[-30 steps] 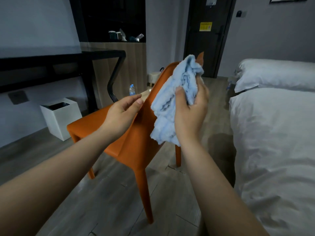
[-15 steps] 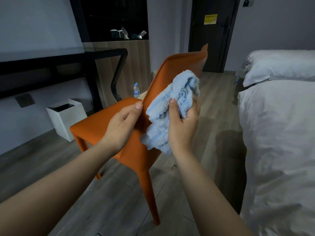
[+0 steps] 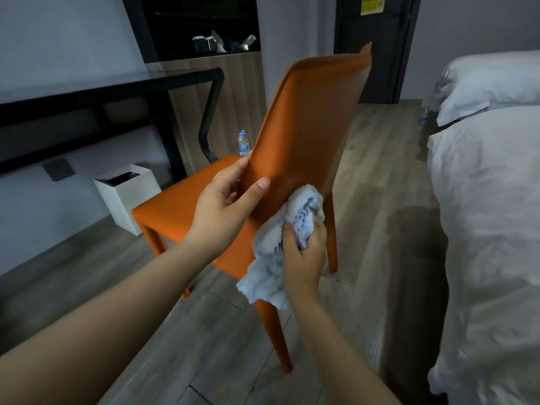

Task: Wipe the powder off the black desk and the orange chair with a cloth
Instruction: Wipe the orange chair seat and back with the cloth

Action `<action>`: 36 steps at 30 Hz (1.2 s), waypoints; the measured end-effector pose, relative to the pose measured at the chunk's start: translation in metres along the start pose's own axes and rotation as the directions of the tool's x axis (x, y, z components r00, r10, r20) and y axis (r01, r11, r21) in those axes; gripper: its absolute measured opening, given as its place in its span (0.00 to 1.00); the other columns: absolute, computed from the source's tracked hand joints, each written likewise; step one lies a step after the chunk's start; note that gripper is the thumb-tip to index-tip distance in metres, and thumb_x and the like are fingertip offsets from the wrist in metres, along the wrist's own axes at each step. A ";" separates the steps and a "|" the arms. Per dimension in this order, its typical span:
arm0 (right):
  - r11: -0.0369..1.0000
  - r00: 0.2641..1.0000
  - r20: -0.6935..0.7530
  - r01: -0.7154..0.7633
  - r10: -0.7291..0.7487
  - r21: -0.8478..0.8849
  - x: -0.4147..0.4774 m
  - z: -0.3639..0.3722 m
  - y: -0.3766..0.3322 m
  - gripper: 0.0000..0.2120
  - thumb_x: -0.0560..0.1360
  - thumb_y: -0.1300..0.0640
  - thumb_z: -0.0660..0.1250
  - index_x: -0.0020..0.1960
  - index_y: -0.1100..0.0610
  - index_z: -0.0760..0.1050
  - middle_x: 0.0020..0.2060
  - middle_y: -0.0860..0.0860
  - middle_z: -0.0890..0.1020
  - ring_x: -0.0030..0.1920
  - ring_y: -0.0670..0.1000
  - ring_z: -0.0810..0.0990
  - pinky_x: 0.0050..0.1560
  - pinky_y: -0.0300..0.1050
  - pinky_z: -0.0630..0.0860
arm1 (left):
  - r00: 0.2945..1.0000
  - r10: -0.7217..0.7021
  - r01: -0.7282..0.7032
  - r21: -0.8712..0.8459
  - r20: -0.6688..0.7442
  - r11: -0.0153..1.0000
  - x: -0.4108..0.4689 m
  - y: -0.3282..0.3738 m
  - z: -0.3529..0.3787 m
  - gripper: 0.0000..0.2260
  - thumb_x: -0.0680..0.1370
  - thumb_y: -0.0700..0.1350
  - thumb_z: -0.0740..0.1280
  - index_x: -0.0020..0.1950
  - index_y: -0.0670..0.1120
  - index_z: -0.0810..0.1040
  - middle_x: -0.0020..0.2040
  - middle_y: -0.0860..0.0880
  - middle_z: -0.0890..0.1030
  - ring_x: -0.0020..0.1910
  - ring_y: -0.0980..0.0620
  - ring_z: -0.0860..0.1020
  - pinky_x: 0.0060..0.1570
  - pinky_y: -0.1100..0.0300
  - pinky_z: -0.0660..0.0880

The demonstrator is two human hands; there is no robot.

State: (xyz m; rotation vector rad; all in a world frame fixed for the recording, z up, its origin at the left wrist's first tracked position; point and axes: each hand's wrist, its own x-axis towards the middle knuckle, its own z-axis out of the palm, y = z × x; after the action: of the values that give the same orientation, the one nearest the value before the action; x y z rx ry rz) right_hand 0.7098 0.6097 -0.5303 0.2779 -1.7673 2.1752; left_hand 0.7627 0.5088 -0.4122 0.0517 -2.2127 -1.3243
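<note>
The orange chair (image 3: 306,121) stands in the middle of the room with the back of its backrest facing me. My left hand (image 3: 225,206) grips the left edge of the backrest near its base, thumb across the rear face. My right hand (image 3: 304,255) holds a bunched light-blue cloth (image 3: 280,249) and presses it against the lower rear of the backrest. Part of the cloth hangs below my fist. The black desk (image 3: 122,89) runs along the left wall, beyond the chair. No powder is visible to me on either surface.
A white bed (image 3: 485,214) with a pillow fills the right side. A white bin (image 3: 128,191) sits under the desk, and a water bottle (image 3: 243,143) stands on the wooden floor behind the chair. A dark door (image 3: 377,39) is at the back.
My right hand has drawn the cloth down the rear of the backrest, from near the top to its base. My left hand has closed on the backrest's edge.
</note>
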 end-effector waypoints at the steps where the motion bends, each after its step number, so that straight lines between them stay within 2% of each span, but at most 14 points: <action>1: 0.999 0.999 0.016 -0.045 0.045 0.003 -0.005 -0.001 0.008 0.21 0.77 0.55 0.68 0.69 0.56 0.70 0.62 0.51 0.76 0.63 0.46 0.76 0.63 0.46 0.75 | 1.000 0.012 -0.012 0.024 -0.005 1.000 0.000 0.001 0.001 0.21 0.74 0.59 0.69 0.66 0.61 0.72 0.63 0.57 0.76 0.63 0.58 0.74 0.65 0.50 0.71; 3: 0.994 0.993 0.031 -0.111 0.111 -0.003 -0.013 -0.002 0.021 0.21 0.78 0.56 0.68 0.69 0.55 0.69 0.63 0.51 0.75 0.63 0.46 0.75 0.63 0.48 0.75 | 0.999 0.036 -0.034 0.084 -0.018 0.996 0.001 0.002 0.002 0.18 0.76 0.54 0.69 0.65 0.61 0.73 0.61 0.58 0.77 0.61 0.58 0.74 0.64 0.51 0.72; 5: 0.986 0.986 0.041 -0.164 0.165 -0.024 -0.021 -0.003 0.033 0.22 0.78 0.55 0.68 0.70 0.55 0.68 0.64 0.51 0.74 0.64 0.47 0.75 0.64 0.50 0.74 | 0.998 0.053 -0.049 0.144 -0.028 0.988 0.002 0.002 0.002 0.18 0.76 0.53 0.69 0.65 0.55 0.75 0.59 0.56 0.78 0.59 0.56 0.76 0.61 0.51 0.74; 8: 0.972 0.972 0.057 -0.225 0.229 -0.060 -0.031 -0.003 0.045 0.24 0.78 0.54 0.67 0.72 0.55 0.67 0.67 0.50 0.72 0.66 0.46 0.72 0.66 0.42 0.72 | 0.998 0.053 -0.046 0.245 -0.023 0.969 0.007 0.001 0.005 0.14 0.74 0.54 0.71 0.57 0.52 0.78 0.51 0.54 0.81 0.52 0.54 0.78 0.54 0.50 0.76; 10: 0.964 0.964 0.062 -0.253 0.258 -0.078 -0.034 -0.004 0.050 0.23 0.78 0.55 0.67 0.71 0.55 0.68 0.67 0.49 0.72 0.65 0.44 0.73 0.61 0.29 0.71 | 0.999 0.034 -0.027 0.286 -0.020 0.958 0.011 -0.001 0.006 0.14 0.73 0.55 0.72 0.53 0.48 0.79 0.48 0.49 0.82 0.47 0.51 0.79 0.50 0.46 0.76; 12: 0.958 0.959 0.074 -0.265 0.273 -0.106 -0.034 -0.008 0.056 0.19 0.78 0.57 0.67 0.68 0.53 0.70 0.63 0.48 0.74 0.59 0.41 0.75 0.54 0.23 0.70 | 0.999 0.029 -0.021 0.291 -0.021 0.956 0.014 -0.002 0.006 0.16 0.72 0.56 0.72 0.51 0.47 0.79 0.46 0.47 0.82 0.46 0.49 0.80 0.48 0.43 0.76; 16: 0.939 0.946 0.082 -0.295 0.313 -0.179 -0.028 -0.020 0.064 0.14 0.78 0.60 0.67 0.63 0.53 0.73 0.58 0.52 0.76 0.52 0.39 0.77 0.47 0.25 0.73 | 1.000 0.028 -0.022 0.310 -0.014 0.950 0.012 0.000 0.007 0.18 0.71 0.58 0.70 0.52 0.46 0.78 0.46 0.47 0.82 0.46 0.49 0.80 0.48 0.44 0.76; 19: 0.929 0.949 0.049 -0.295 0.313 -0.222 -0.024 -0.032 0.064 0.14 0.78 0.60 0.67 0.63 0.54 0.74 0.57 0.52 0.76 0.49 0.38 0.76 0.43 0.22 0.71 | 1.000 0.014 -0.011 0.311 -0.006 0.950 0.010 0.004 0.007 0.23 0.69 0.61 0.68 0.53 0.44 0.78 0.47 0.46 0.82 0.46 0.48 0.80 0.49 0.43 0.76; 22: 0.939 0.954 -0.011 -0.298 0.301 -0.172 -0.015 -0.047 0.051 0.13 0.78 0.59 0.66 0.61 0.48 0.72 0.56 0.48 0.76 0.49 0.39 0.76 0.43 0.27 0.73 | 1.000 -0.002 0.002 0.316 -0.001 0.949 0.009 0.008 0.008 0.26 0.68 0.63 0.66 0.53 0.43 0.77 0.48 0.45 0.82 0.46 0.47 0.79 0.49 0.43 0.76; 25: 0.963 0.972 -0.051 -0.235 0.230 -0.132 0.006 -0.061 0.022 0.11 0.78 0.58 0.66 0.60 0.53 0.75 0.53 0.47 0.79 0.50 0.41 0.79 0.44 0.29 0.76 | 1.000 0.002 -0.002 0.338 -0.001 0.941 0.007 0.011 0.009 0.28 0.68 0.65 0.65 0.52 0.42 0.76 0.47 0.43 0.81 0.45 0.46 0.79 0.47 0.42 0.76; 28: 0.985 0.987 -0.075 -0.147 0.140 -0.094 0.037 -0.069 -0.018 0.10 0.77 0.55 0.67 0.58 0.53 0.76 0.50 0.48 0.81 0.51 0.46 0.81 0.49 0.40 0.80 | 1.000 -0.024 0.024 0.366 -0.007 0.930 0.007 0.012 0.009 0.25 0.70 0.62 0.66 0.51 0.41 0.76 0.46 0.43 0.80 0.44 0.46 0.78 0.47 0.44 0.76; 30: 0.996 0.994 -0.089 -0.066 0.060 -0.063 0.056 -0.069 -0.046 0.06 0.77 0.54 0.68 0.53 0.48 0.77 0.49 0.48 0.82 0.50 0.46 0.82 0.50 0.44 0.80 | 0.999 -0.047 0.050 0.377 -0.017 0.925 0.006 0.014 0.010 0.21 0.72 0.59 0.68 0.48 0.41 0.75 0.43 0.43 0.79 0.42 0.46 0.77 0.45 0.45 0.75; 33: 0.998 0.995 -0.092 0.038 -0.042 -0.044 0.078 -0.066 -0.084 0.06 0.76 0.53 0.68 0.48 0.42 0.74 0.49 0.46 0.81 0.50 0.44 0.82 0.52 0.46 0.81 | 0.996 -0.091 0.084 0.402 -0.002 0.912 0.008 0.018 0.009 0.20 0.73 0.57 0.70 0.46 0.39 0.74 0.41 0.40 0.77 0.39 0.45 0.76 0.41 0.48 0.73; 36: 0.996 0.993 -0.068 0.092 -0.092 -0.015 0.094 -0.062 -0.109 0.08 0.77 0.52 0.68 0.53 0.42 0.74 0.53 0.46 0.80 0.52 0.42 0.81 0.54 0.45 0.81 | 0.990 -0.133 0.108 0.385 0.040 0.917 0.014 0.023 0.002 0.21 0.72 0.59 0.70 0.52 0.42 0.77 0.47 0.43 0.81 0.45 0.46 0.79 0.48 0.43 0.77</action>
State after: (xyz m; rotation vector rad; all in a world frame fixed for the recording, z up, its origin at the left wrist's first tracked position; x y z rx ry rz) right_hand 0.6655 0.7022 -0.4114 0.2726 -1.6953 2.0845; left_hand 0.7558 0.5181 -0.3879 0.2982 -2.5305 -0.9455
